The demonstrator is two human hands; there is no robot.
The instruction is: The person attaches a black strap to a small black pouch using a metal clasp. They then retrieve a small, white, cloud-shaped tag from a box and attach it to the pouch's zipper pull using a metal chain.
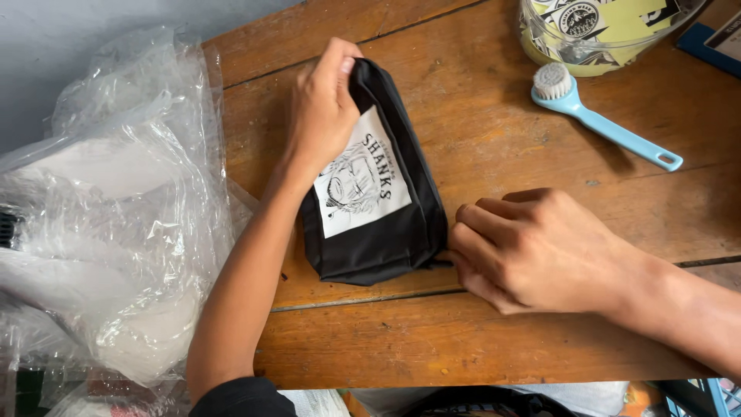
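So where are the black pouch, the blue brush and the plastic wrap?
Pouch (401,232): head view, on its black fabric below the white label.
Brush (610,129): head view, on the middle of its blue handle.
Plastic wrap (131,232): head view, on the crumpled clear sheet.

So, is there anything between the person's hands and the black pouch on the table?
Nothing visible. The left hand already grips the black pouch at its far end, and the right hand pinches its near right corner. The blue brush lies apart, to the right.

A worn wooden table (494,340) carries a black pouch (390,232), a blue brush (602,123), and crumpled clear plastic (116,216).
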